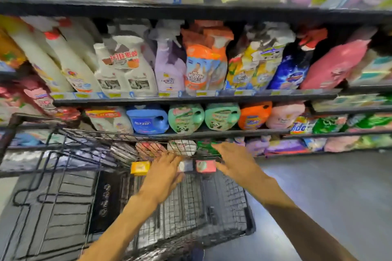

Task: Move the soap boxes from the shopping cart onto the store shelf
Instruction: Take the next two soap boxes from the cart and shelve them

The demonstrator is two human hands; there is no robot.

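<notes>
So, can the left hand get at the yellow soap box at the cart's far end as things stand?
Probably yes: the left hand hovers open just right of the yellow soap box, with nothing visible between them inside the black wire shopping cart.

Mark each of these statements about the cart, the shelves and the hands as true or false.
1. Both hands reach into the shopping cart. True: left hand, right hand.
2. A yellow box lies left of the left hand. True.
3. The pink box sits on the floor. False: it is in the cart, between the hands.
4. The blue jug stands on the top shelf. False: it is on a lower shelf, just above the cart.
</notes>
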